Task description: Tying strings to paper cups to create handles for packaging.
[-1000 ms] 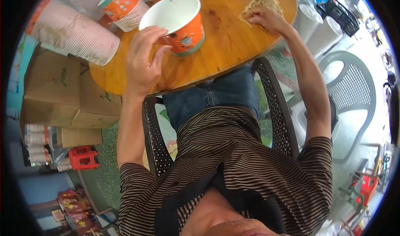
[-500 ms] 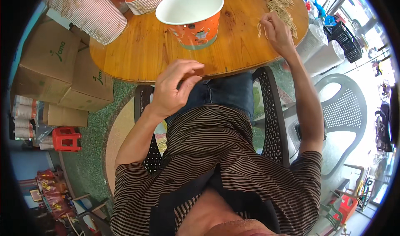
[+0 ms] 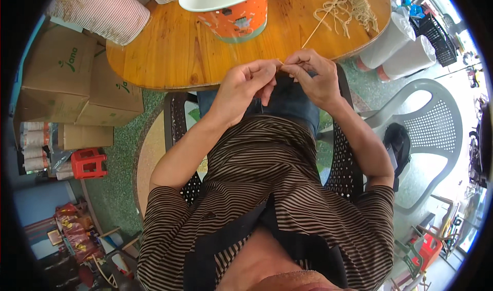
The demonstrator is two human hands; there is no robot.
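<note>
Just in front of the table's near edge, my left hand and my right hand meet fingertip to fingertip. Both are closed in a pinch on a thin tan string. The string runs from my right fingers up over the tabletop toward a tangled pile of the same string at the far right. How the end is held between my fingertips is too small to make out. Beyond my hands stands a large orange paper bucket with a white inside, upright and touched by neither hand.
The wooden table has a rounded edge. A long stack of nested paper tubs lies at its left. Cardboard boxes and a red stool stand on the left. A grey plastic chair and white wrapped rolls are on the right.
My right hand has come from the string pile to the near table edge, drawing a string out. My left hand has moved right to meet it. The view has shifted slightly.
</note>
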